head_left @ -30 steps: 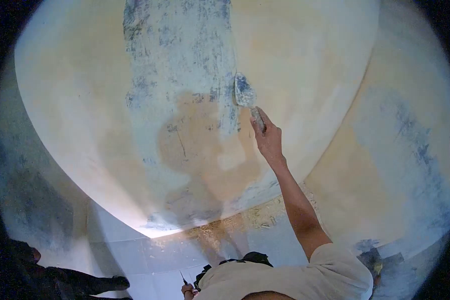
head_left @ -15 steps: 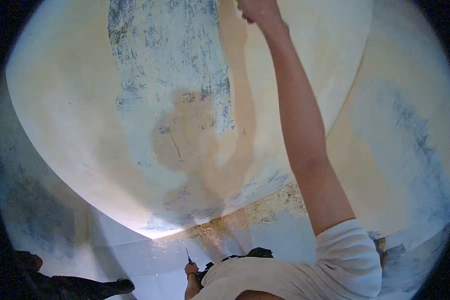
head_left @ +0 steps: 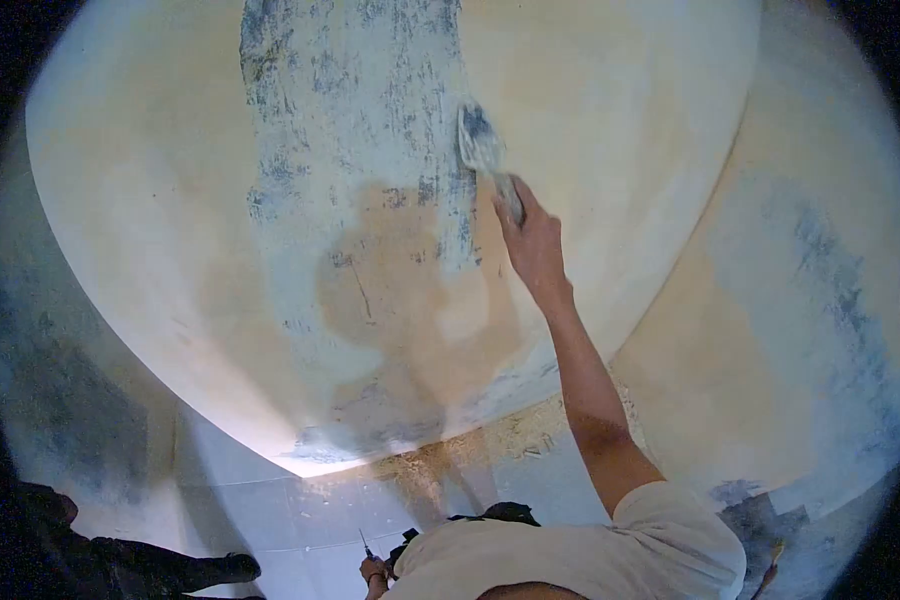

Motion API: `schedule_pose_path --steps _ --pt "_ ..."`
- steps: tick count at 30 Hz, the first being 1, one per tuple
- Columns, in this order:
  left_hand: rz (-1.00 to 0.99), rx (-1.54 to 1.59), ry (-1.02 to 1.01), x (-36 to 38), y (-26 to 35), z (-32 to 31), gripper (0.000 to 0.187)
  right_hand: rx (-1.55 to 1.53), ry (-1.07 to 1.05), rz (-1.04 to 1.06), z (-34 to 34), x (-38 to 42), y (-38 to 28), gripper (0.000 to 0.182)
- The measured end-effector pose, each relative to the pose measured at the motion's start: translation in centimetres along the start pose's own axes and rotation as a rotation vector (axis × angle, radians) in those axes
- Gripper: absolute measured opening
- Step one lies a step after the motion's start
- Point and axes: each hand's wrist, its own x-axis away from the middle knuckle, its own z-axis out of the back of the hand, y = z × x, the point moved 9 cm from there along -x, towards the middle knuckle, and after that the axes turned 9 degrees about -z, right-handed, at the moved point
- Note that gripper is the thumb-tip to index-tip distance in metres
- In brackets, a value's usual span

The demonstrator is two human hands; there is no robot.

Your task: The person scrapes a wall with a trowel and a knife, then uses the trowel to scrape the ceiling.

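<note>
The right hand (head_left: 535, 245) has its fingers wrapped around the handle of a trowel (head_left: 480, 145), with the arm reaching up across a large rounded panel (head_left: 620, 120) painted in pale cream and yellow. The trowel's blade, smeared with dark blue and white, points up and slightly to the left, at the right edge of a light blue patch (head_left: 360, 90) streaked with darker blue. Whether the whole blade lies flat on the panel cannot be told. The left hand (head_left: 373, 572) is low in the view, beside the body, and its fingers are closed on a thin, pointed tool (head_left: 366, 545) whose tip points up; it is too small to make out what kind it is. A brownish shadow (head_left: 380, 290) falls over the lower part of the patch and the panel around it. Yellowish crumbs (head_left: 530, 430) lie along the panel's lower edge, next to a pale blue surface (head_left: 320, 520). A white shirt (head_left: 570, 550) covers the shoulders, and at the lower left is a dark shape (head_left: 160, 562) that is hard to make out.
</note>
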Motion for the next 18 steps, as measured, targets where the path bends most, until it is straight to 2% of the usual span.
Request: schedule_pose_path --steps 3,6,9,11,12,15,17,18 --pt "-0.022 0.032 -0.039 0.5 -1.3 0.5 0.037 0.019 -0.156 -0.244 0.0 2.1 0.9 0.05" --pt "-0.074 0.031 -0.084 0.8 -1.2 0.4 0.037 0.032 -0.159 -0.216 0.9 1.7 -0.9 0.052" --pt "-0.057 0.0 -0.102 0.1 -0.5 -0.3 0.036 -0.011 0.009 0.022 1.2 -1.4 -2.2 0.054" --pt "-0.025 0.023 -0.067 -0.4 0.4 -0.4 0.036 0.032 0.049 0.101 1.9 -3.9 -3.7 0.055" --pt "-0.109 -0.05 -0.075 -0.3 2.0 0.0 0.036 0.053 0.069 0.14 2.5 -5.4 -4.8 0.056" --pt "-0.261 0.012 -0.184 -1.1 5.3 -0.3 0.036 0.072 -0.011 0.145 4.6 -10.5 -9.4 0.058" --pt "-0.312 0.006 -0.194 -1.8 7.3 -0.5 0.037 0.113 0.154 0.377 5.1 -18.0 -13.4 0.051" --pt "-0.304 0.014 -0.203 -2.0 8.0 -0.4 0.038 0.162 0.348 0.588 5.0 -21.2 -15.1 0.048"
